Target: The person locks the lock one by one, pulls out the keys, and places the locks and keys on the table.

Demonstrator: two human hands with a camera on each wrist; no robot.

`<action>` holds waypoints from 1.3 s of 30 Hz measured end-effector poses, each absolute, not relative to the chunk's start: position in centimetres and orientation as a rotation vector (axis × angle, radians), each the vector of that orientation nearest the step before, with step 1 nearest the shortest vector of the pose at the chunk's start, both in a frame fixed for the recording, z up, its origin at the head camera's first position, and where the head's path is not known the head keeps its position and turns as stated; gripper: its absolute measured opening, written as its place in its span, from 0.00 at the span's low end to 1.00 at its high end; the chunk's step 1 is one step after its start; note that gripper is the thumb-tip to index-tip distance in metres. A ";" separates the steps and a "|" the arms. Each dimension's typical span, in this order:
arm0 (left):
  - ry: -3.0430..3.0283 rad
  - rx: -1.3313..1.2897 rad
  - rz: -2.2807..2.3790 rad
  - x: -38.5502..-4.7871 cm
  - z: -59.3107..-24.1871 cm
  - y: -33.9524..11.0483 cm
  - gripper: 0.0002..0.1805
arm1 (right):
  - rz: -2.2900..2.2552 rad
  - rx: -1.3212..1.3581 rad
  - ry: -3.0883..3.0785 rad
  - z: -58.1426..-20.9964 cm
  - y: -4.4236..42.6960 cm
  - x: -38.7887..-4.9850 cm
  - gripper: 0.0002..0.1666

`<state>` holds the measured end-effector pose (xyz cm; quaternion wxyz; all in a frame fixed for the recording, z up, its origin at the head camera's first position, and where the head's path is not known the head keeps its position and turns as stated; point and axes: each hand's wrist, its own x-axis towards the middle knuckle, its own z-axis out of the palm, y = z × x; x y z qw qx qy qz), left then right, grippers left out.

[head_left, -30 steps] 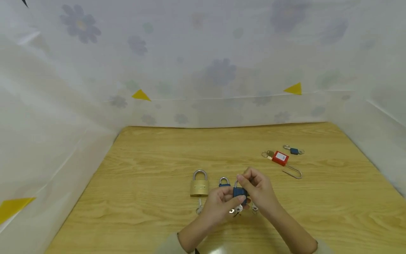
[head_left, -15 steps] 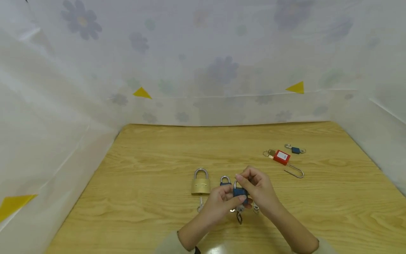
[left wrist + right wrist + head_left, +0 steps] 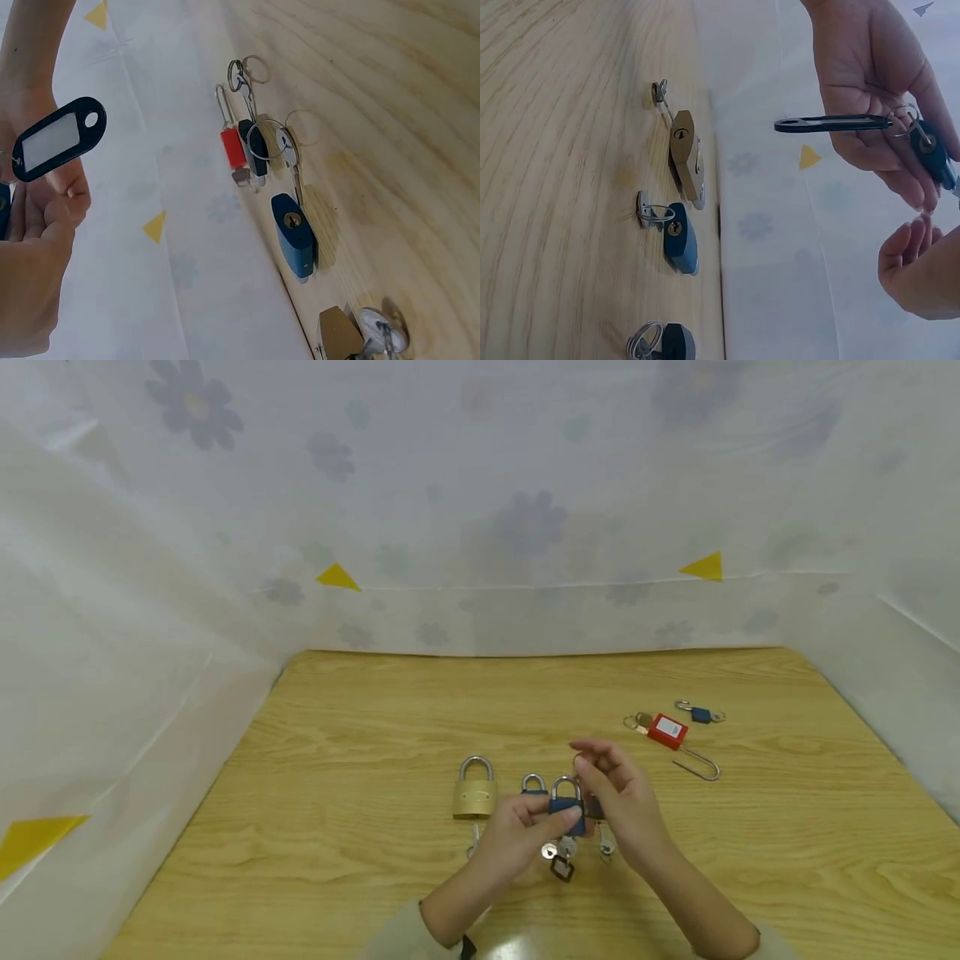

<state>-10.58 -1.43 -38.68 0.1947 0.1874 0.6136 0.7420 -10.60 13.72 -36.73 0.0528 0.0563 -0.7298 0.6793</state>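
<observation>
My left hand [image 3: 517,833] holds a blue padlock [image 3: 567,818] above the table, its thumb across the front of the body. The silver shackle stands up and both its legs run down to the body. A key sits in its keyhole, and a black-rimmed key tag [image 3: 60,140] hangs from it. My right hand [image 3: 622,802] is just right of the shackle, fingers loosely bent. In the right wrist view the right hand [image 3: 926,262] has nothing visible in it. Behind my hands, a second blue padlock [image 3: 534,783] and a dark padlock [image 3: 595,808] are partly hidden.
A brass padlock [image 3: 474,802] with a key [image 3: 474,841] in it stands left of my hands. Farther back on the right lie a red padlock [image 3: 666,732] and a small blue padlock [image 3: 701,715], both with opened shackles. White patterned sheeting [image 3: 480,527] surrounds the wooden table [image 3: 375,710].
My right hand has come off the padlock's shackle, slightly up and right. The padlock has turned so its whole shackle shows, still in my left hand. The key tag now hangs below it.
</observation>
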 end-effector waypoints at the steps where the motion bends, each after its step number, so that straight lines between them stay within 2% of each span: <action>1: 1.724 0.514 2.091 -10.6 -38.5 -1.4 0.19 | 2.065 0.119 -2.203 -36.8 13.8 -10.6 0.13; 6: 1.792 0.446 2.134 -10.6 -37.8 -1.5 0.17 | 2.102 -0.130 -2.218 -37.6 14.2 -10.4 0.19; 9: 1.845 0.441 2.154 -10.6 -37.6 -1.7 0.17 | 2.166 -0.178 -2.278 -38.6 13.9 -9.7 0.22; 13: 1.822 0.488 2.176 -10.8 -37.7 -1.9 0.18 | 2.280 -0.025 -2.281 -39.7 13.4 -8.4 0.24; 18: 1.804 0.452 2.166 -11.2 -38.0 -1.8 0.18 | 2.416 0.336 -2.163 -40.2 13.1 -7.1 0.21; 21: 1.785 0.420 2.172 -11.4 -38.0 -1.7 0.19 | 2.410 0.436 -2.102 -40.2 12.9 -6.8 0.19; 24: 1.763 0.401 2.178 -11.5 -38.1 -1.6 0.19 | 2.337 0.362 -2.095 -40.1 12.5 -6.7 0.16; 31: 1.751 0.322 2.186 -11.4 -38.3 -1.1 0.21 | 2.289 0.066 -2.096 -40.3 11.7 -6.4 0.16; 39: 1.665 0.238 2.237 -11.2 -38.3 -0.8 0.21 | 2.245 -0.005 -2.085 -40.5 11.4 -6.4 0.14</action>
